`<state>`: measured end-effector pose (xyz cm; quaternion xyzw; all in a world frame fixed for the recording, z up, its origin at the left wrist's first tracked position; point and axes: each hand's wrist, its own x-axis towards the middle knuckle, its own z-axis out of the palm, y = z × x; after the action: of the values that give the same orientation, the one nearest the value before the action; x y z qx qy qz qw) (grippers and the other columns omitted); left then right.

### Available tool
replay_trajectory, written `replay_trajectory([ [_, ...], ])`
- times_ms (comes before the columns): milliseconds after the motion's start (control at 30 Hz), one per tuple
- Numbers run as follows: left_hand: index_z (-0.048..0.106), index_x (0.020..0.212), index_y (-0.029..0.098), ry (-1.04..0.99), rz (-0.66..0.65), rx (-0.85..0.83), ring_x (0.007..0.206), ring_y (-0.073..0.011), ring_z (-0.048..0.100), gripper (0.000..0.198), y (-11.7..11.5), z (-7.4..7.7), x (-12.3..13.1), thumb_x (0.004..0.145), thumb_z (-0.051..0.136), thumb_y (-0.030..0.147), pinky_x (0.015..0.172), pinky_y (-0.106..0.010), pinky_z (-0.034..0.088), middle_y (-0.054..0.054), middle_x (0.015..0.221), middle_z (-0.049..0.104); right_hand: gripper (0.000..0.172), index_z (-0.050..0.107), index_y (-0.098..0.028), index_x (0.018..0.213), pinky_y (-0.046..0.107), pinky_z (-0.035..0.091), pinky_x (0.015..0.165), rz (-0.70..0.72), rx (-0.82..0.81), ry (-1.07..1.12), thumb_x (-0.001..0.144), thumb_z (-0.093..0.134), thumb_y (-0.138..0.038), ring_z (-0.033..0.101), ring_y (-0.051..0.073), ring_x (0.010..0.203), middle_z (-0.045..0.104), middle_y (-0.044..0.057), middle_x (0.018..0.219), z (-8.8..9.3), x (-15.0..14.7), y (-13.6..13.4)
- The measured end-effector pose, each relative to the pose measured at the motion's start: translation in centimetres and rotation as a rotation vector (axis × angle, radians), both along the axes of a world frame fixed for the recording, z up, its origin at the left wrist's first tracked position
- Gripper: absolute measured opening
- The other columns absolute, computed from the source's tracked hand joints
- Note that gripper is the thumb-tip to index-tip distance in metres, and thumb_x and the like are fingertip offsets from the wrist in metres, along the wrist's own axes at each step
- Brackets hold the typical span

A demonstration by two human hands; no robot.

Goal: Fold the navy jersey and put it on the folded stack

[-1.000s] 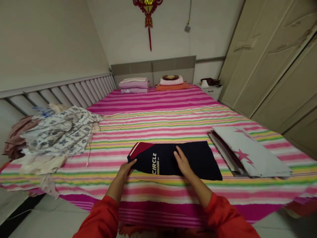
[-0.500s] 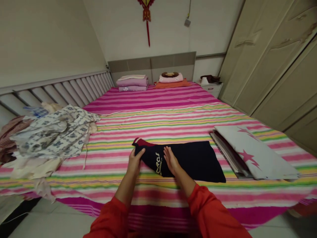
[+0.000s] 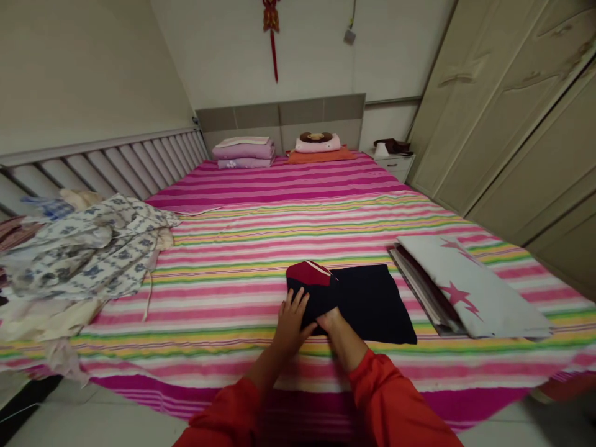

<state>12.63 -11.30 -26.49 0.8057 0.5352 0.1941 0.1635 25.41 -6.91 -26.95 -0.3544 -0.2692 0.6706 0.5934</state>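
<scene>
In the head view, the person is folding a shirt (image 3: 367, 304) that is lying near the front edge of the bed (image 3: 279, 236) — its left end, red panel up, is doubled over the dark middle. The left hand (image 3: 292, 318) is pressing flat on that flap with fingers spread, gripping nothing. The right hand (image 3: 332, 321) is resting at the crease right beside it, but cloth is hiding its fingers, so it is not clear whether it is pinching the shirt. A clean fold here is probably calling for the right hand to be pinning the crease straight while the left palm is smoothing outward, lining the flap's edges up with the layer below — and pressing lightly, so the striped sheet is not bunching underneath. A star cloth (image 3: 465, 285) is lying folded just right of the shirt, and a loose pile (image 3: 84, 254) is sitting well apart on the left.
</scene>
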Motion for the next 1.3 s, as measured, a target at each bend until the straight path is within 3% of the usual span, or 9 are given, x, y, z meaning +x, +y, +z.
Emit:
replay_trajectory([
  [133,0.040,0.145,0.022,-0.093,-0.052,0.069,0.149,-0.0284,0.016,0.089,0.6,-1.8,-2.2,0.060,0.045,-0.003,0.117,-0.057,0.026,-0.008,0.158,0.030,0.055,0.073,-0.024,0.105,0.047,0.047,0.101,0.029,-0.088,0.225,0.076,0.052,-0.066,0.061,0.029,0.118,0.075,0.008,0.107,1.5,1.0,-0.7],
  [367,0.045,0.142,0.022,-0.066,-0.199,0.079,0.148,-0.0268,0.017,0.096,0.5,-1.6,-2.8,0.050,0.041,-0.005,0.118,-0.057,0.025,-0.007,0.157,0.034,0.042,0.072,-0.019,0.094,0.046,0.055,0.087,0.067,-0.219,0.172,0.074,0.063,-0.055,0.069,0.030,0.102,0.076,0.011,0.095,3.3,4.5,-1.9],
  [567,0.053,0.135,0.026,0.074,-0.083,0.019,0.144,-0.0314,0.029,0.061,-1.3,1.9,-2.2,0.075,0.058,0.016,0.114,-0.067,0.017,-0.009,0.152,0.042,0.039,0.070,-0.018,0.084,0.038,0.057,0.073,-0.079,-0.265,-0.132,0.046,0.076,-0.014,0.071,0.025,0.071,0.076,0.005,0.073,2.0,5.5,-2.5],
  [700,0.057,0.131,0.026,0.030,0.043,0.059,0.137,-0.0232,0.043,0.040,0.1,5.3,-0.5,0.096,0.038,0.033,0.116,-0.059,0.020,-0.007,0.139,0.058,0.043,0.070,-0.019,0.085,0.031,0.055,0.075,-0.202,-0.231,-0.185,0.044,0.072,-0.010,0.070,0.020,0.072,0.075,-0.002,0.072,1.4,4.6,-2.6],
  [800,0.053,0.136,0.020,0.106,0.123,0.103,0.141,-0.0233,0.036,0.045,2.4,6.0,1.5,0.097,0.031,0.030,0.117,-0.055,0.022,-0.009,0.147,0.049,0.051,0.070,-0.020,0.095,0.030,0.054,0.078,-0.282,-0.210,-0.218,0.045,0.071,-0.012,0.070,0.020,0.078,0.076,-0.003,0.079,0.9,3.7,-2.7],
  [1000,0.044,0.144,0.023,0.264,0.173,0.045,0.145,-0.0281,0.027,0.050,4.9,2.7,3.9,0.095,0.034,0.031,0.116,-0.060,0.022,-0.005,0.156,0.036,0.070,0.063,-0.014,0.121,0.038,0.055,0.084,-0.352,-0.172,-0.441,0.051,0.068,-0.021,0.069,0.027,0.093,0.076,0.007,0.099,0.1,4.1,-3.2],
  [1100,0.043,0.145,0.023,0.267,0.174,0.058,0.146,-0.0282,0.025,0.051,5.1,1.5,3.8,0.095,0.034,0.031,0.116,-0.060,0.022,-0.005,0.157,0.034,0.077,0.051,-0.008,0.137,0.047,0.047,0.100,-0.447,-0.069,-0.804,0.064,0.064,-0.030,0.059,0.032,0.118,0.065,0.016,0.126,1.5,4.6,-3.7],
  [1167,0.044,0.144,0.023,0.238,0.161,0.056,0.146,-0.0288,0.026,0.051,5.3,1.0,3.3,0.095,0.035,0.032,0.115,-0.060,0.023,-0.007,0.156,0.035,0.070,0.046,-0.011,0.142,0.049,0.034,0.111,-0.483,0.127,-1.100,0.078,0.056,-0.036,0.045,0.031,0.134,0.051,0.016,0.143,3.2,3.9,-4.1],
  [1300,0.040,0.146,0.026,0.106,0.135,0.093,0.145,-0.0271,0.028,0.051,5.3,-0.2,2.0,0.095,0.033,0.026,0.116,-0.057,0.024,-0.007,0.154,0.039,0.055,0.041,-0.026,0.148,0.045,0.022,0.117,-0.189,0.480,-1.450,0.094,0.039,-0.037,0.027,0.024,0.145,0.036,0.004,0.156,5.6,-0.5,-4.5],
])
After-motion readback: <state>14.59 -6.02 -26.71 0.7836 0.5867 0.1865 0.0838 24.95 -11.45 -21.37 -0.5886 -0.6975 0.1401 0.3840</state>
